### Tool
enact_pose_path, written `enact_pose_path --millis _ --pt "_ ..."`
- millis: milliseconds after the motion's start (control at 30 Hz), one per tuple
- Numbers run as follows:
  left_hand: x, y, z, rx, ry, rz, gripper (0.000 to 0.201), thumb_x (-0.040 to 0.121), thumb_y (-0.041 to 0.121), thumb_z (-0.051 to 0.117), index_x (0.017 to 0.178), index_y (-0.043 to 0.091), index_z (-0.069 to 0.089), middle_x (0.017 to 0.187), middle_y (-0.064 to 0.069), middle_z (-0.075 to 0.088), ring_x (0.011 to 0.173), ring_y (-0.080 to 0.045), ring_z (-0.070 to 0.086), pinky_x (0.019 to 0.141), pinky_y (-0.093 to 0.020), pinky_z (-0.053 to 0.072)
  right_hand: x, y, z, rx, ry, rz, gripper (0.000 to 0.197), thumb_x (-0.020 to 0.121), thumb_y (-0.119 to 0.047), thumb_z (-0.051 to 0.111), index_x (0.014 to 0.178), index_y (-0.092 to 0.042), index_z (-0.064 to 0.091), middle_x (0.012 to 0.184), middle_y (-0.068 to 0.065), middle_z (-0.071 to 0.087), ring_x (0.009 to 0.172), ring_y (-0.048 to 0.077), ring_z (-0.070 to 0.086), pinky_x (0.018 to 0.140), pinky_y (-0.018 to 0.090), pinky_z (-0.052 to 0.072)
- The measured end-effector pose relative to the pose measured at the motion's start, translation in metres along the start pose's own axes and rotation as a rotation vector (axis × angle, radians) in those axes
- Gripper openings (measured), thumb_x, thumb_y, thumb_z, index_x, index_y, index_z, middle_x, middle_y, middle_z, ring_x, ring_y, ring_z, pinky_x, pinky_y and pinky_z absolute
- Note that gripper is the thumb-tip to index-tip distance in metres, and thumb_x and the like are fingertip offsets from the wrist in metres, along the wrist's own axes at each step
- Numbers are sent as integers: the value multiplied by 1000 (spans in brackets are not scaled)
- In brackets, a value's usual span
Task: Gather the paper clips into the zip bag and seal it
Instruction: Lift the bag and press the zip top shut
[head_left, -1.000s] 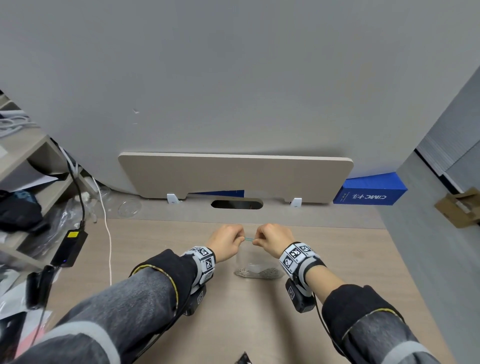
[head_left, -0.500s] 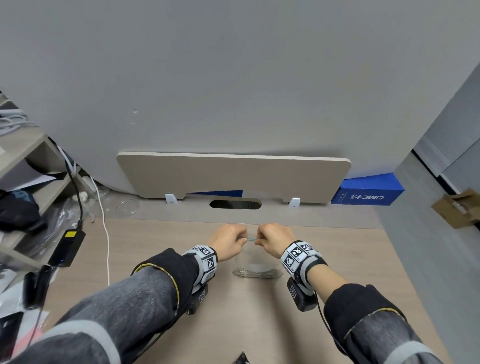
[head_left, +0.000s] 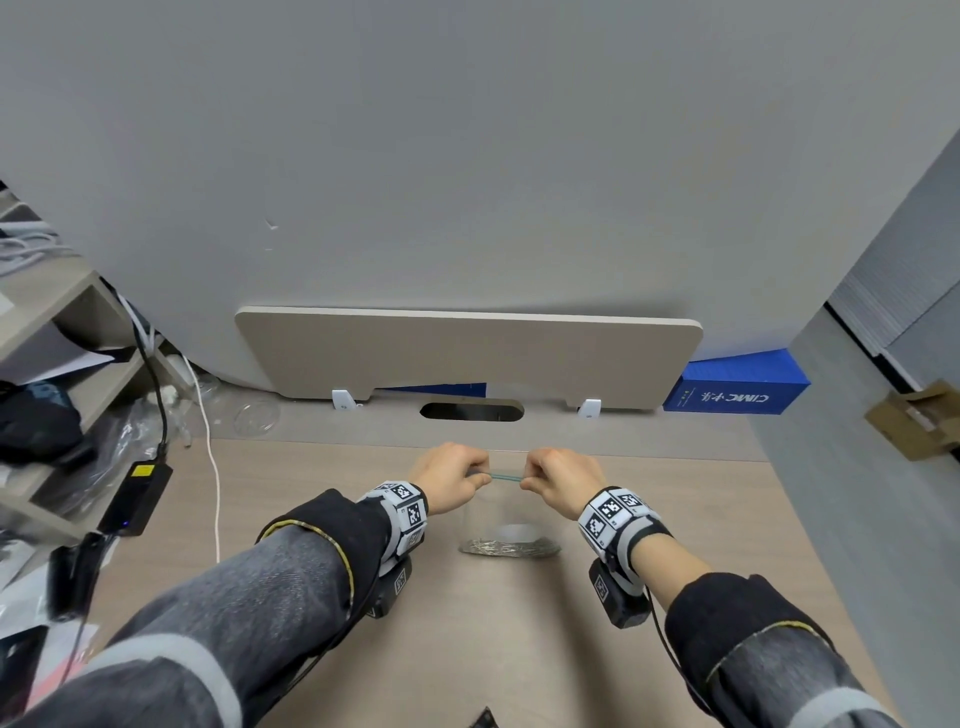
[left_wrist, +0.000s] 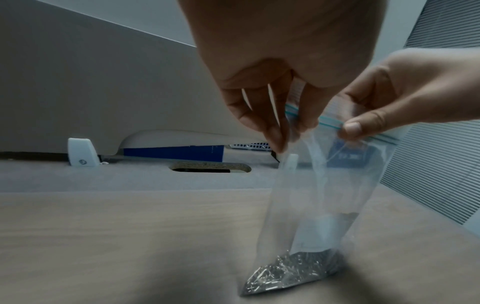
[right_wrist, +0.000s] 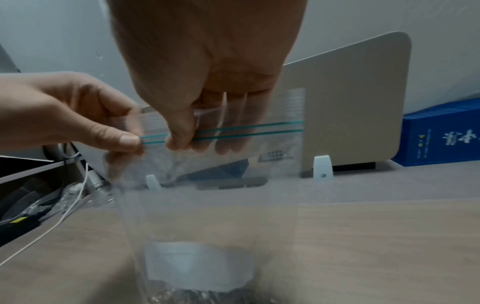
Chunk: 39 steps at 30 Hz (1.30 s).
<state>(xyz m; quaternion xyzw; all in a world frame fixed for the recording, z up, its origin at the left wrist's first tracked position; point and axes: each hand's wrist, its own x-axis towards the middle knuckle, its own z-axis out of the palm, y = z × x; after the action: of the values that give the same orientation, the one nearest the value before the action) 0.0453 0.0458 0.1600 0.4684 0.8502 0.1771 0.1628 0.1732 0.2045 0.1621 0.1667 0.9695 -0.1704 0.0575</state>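
In the lower middle of the head view the left hand (head_left: 451, 480) pinches the left end of the zip bag's (head_left: 506, 525) teal zip strip (head_left: 505, 476), thumb and forefinger clamped on it just left of frame centre. The strip runs level from left to right across the frame, its long axis in line with the two hands, and the bag hangs straight down from it, its bottom apparently resting on the worktop (head_left: 322, 483). The paper clips (head_left: 509, 546) lie in a grey heap at the bottom of the bag, below and between the wrists. To the right, the right hand (head_left: 563, 480) pinches the same strip close beside the left; in the right wrist view its thumb presses the strip near the left end, and most of the track stretches on to the right of it, two teal lines apart, which suggests that stretch is unsealed. The right hand is the nearer to that stretch, so I judge the press should run rightward along the strip.
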Motion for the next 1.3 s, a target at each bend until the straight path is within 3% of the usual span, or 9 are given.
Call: enact_pose_path --millis 167,333,533,700,867,1300 --pt "-4 -9 -6 0 9 -54 15 86 30 58 81 17 63 74 7 58 74 -19 52 66 -29 40 -4 15 2 15 -6 30 18 91 -36 57 80 -24 48 85 -6 63 84 21 61 63 29 36" --pt "0 -4 -7 -12 -26 -81 17 87 35 56 92 22 65 95 2 68 87 -21 60 73 -30 45 1 15 0 57 -34 88 15 88 -37 59 83 -24 54 90 -4 67 87 23 61 72 33 47" --pt "4 7 -2 2 -41 28 17 88 29 58 86 15 66 87 -2 70 84 -22 61 74 -32 47 3 1 3 143 -41 35 11 85 -39 62 87 -28 63 92 -7 67 88 18 62 78 35 51" --pt "3 5 1 -23 -88 47 19 88 27 59 81 11 65 76 -3 70 75 -23 63 72 -36 50 4 -14 10 148 21 15 10 89 -32 63 89 -23 66 91 -4 70 86 19 62 73 31 48" --pt "3 -2 -1 -66 -79 17 12 84 26 59 77 18 62 74 1 71 76 -21 64 75 -39 52 6 -15 10 113 42 54 8 89 -32 61 87 -25 65 91 -6 70 89 17 63 68 27 38" --pt "2 -2 3 -105 -126 11 11 81 17 51 73 25 52 72 6 62 74 -24 63 73 -41 53 6 -21 10 51 8 27 10 92 -30 57 92 -22 63 95 -1 70 90 23 63 69 27 39"
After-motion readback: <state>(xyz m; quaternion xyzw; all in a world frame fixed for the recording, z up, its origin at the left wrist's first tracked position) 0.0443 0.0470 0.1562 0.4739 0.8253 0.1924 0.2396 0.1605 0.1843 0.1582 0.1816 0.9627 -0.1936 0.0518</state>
